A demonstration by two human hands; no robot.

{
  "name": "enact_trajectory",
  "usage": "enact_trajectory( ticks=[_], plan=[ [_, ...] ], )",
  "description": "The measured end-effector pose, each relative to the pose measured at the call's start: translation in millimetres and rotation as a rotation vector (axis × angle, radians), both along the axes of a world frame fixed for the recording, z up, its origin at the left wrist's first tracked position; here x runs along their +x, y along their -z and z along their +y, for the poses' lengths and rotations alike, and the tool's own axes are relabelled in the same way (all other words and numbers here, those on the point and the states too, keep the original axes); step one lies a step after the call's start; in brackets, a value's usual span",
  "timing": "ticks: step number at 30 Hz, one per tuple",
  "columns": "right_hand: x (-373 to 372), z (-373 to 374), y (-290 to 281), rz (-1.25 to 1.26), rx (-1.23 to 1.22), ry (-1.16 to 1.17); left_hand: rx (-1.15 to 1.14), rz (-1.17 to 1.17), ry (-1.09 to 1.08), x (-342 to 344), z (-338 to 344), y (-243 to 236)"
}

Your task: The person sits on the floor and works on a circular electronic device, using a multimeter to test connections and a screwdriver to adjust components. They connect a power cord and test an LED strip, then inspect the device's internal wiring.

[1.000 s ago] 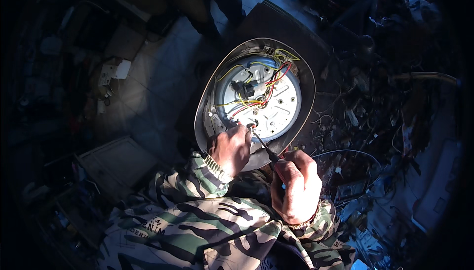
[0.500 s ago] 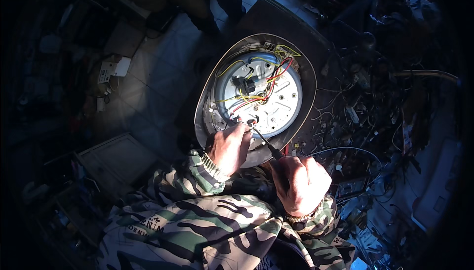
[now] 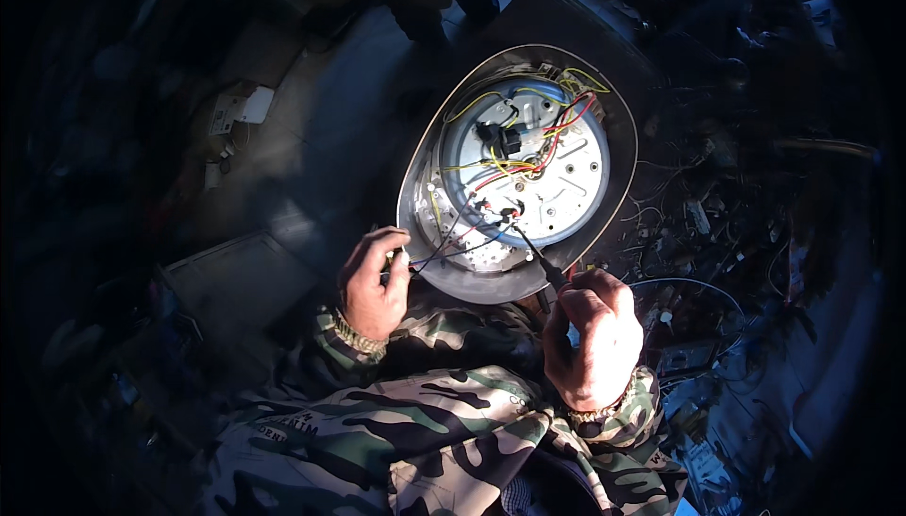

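Left hand (image 3: 375, 282): thumb and fingers nearly together at ends of thin dark wires (image 3: 458, 254); can't tell if pinched. Right hand (image 3: 595, 339): fingers wrapped round slim dark-shafted tool with red-and-black handle (image 3: 555, 275), tip at round pale metal disc with blue rim (image 3: 578, 191). Disc sits inside oval grey metal housing (image 3: 462, 287), on dark flat surface (image 3: 590, 30).

Mostly dim, glare on right hand (image 3: 600, 339), blackened fisheye edges
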State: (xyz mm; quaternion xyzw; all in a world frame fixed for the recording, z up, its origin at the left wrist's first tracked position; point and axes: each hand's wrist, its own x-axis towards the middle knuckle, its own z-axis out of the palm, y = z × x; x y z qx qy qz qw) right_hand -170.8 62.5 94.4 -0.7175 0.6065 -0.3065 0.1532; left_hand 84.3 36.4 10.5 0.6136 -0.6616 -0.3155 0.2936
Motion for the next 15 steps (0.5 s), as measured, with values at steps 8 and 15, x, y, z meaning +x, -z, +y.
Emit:
enact_trajectory(
  ticks=[8,15],
  plan=[
    [3,-5,0,0.008,-0.039,-0.091,0.467,0.164,0.173,72,-5,25],
    [11,0,-3,0.059,-0.021,-0.068,0.348,-0.186,0.32,67,-2,67]
  ],
)
